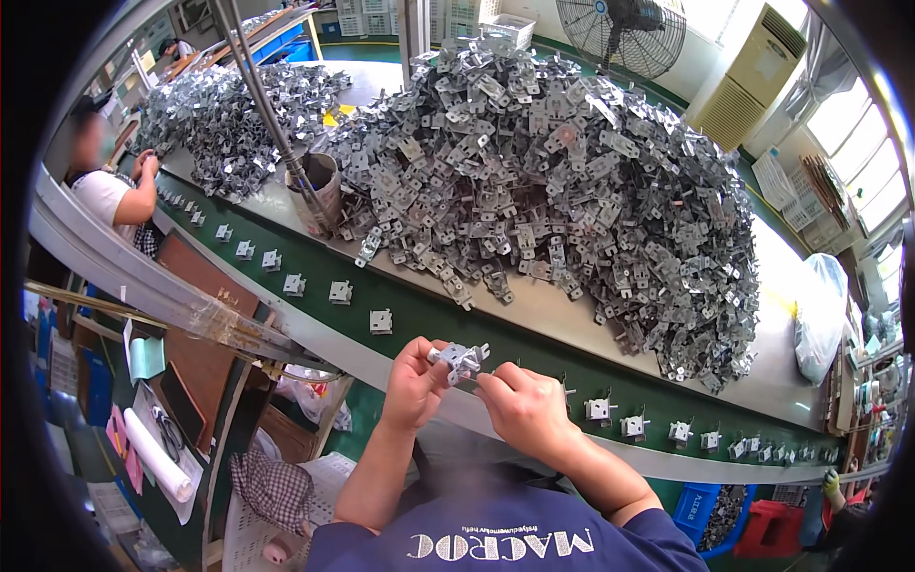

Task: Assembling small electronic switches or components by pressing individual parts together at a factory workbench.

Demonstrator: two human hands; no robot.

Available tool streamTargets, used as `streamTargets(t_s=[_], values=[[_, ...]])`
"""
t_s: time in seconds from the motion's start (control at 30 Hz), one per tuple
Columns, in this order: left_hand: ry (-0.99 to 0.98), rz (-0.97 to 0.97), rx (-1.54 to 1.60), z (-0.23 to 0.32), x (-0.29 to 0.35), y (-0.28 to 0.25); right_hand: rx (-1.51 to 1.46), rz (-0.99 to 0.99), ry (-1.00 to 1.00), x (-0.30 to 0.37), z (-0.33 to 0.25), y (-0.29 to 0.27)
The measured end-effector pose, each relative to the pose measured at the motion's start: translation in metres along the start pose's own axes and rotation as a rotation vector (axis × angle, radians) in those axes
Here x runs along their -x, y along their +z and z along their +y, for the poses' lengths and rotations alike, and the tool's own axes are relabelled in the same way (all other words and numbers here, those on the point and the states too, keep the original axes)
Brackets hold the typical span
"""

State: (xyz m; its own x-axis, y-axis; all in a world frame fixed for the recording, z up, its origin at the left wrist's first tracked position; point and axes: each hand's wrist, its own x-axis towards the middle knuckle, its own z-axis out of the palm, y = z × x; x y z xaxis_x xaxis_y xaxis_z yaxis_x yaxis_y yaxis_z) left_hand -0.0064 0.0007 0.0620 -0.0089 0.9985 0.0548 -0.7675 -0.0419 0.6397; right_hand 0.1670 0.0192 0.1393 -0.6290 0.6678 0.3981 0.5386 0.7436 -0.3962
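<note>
Between my hands, just above the near edge of the green conveyor belt, is a small silvery metal bracket assembly. My left hand is closed on its left side, thumb and fingers pinching it. The fingers of my right hand are pinched together at its lower right; whether they grip the bracket itself or a small part against it, I cannot make out. On the belt to the left lies a similar bracket assembly, one of a spaced row. More stand to the right, including one bracket assembly near my right wrist.
A big heap of loose metal brackets covers the metal table beyond the belt. A smaller heap lies far left, by a bucket and a slanted pole. Another person works at the belt's left. A blue crate stands lower right.
</note>
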Motion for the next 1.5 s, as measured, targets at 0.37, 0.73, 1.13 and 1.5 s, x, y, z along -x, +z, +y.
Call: streamTargets(t_s=[0.37,0.73,1.13,1.5], values=[[-0.141,0.030,0.257,-0.006,0.003,-0.001,-0.391,0.091,0.123,0.006,0.010,0.015],[0.424,0.031,-1.507,0.013,-0.019,-0.008,-0.249,0.124,0.281,-0.014,0.074,0.012],[0.350,0.284,-1.929,0.033,-0.033,-0.016,0.042,0.115,0.369,-0.040,0.104,0.042],[0.246,0.247,-1.619,0.033,-0.022,-0.027,-0.017,0.155,0.385,-0.035,0.109,0.035]])
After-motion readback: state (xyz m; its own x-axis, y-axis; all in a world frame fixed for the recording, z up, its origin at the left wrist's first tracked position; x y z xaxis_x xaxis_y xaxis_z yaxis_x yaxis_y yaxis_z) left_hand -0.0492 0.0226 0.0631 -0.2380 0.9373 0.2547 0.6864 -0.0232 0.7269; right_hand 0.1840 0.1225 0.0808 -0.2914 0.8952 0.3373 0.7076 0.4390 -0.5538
